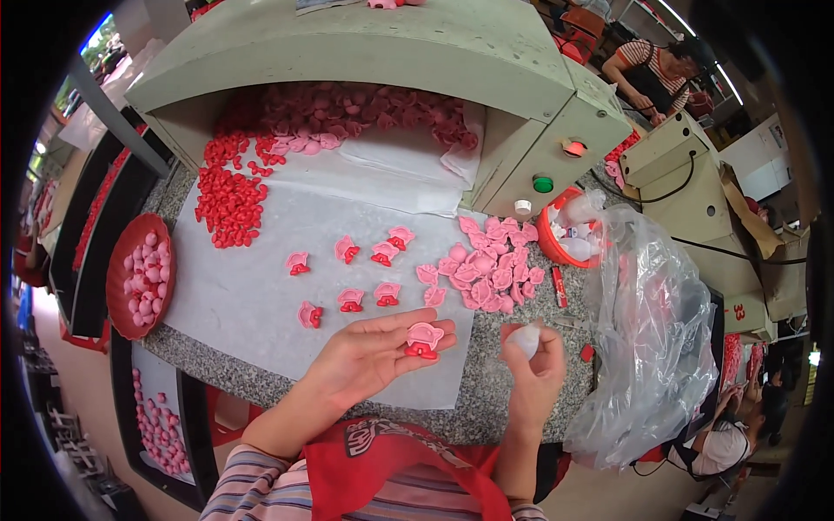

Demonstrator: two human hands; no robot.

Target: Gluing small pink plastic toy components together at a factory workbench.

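Note:
My left hand (358, 358) is above the front of the paper sheet, palm up. Across its fingers it holds a small toy piece (423, 337), a pink cup-shaped shell joined to a red base. To the right, my right hand (537, 375) is closed around a small translucent white squeeze bottle (525, 339). The bottle is apart from the piece. Several similar pink-and-red pieces (350, 300) stand on the white paper (261, 308) beyond my hands. Loose pink shells (488, 265) are heaped to their right, and small red parts (230, 204) are piled at the far left.
A pale green metal box (373, 52) with an open front holds many pink parts. An orange tub (549, 239) of bottles, a red marker-like tube (559, 287) and a clear plastic bag (651, 321) lie right. A red bowl (115, 291) of pink balls sits left. Other people work beyond.

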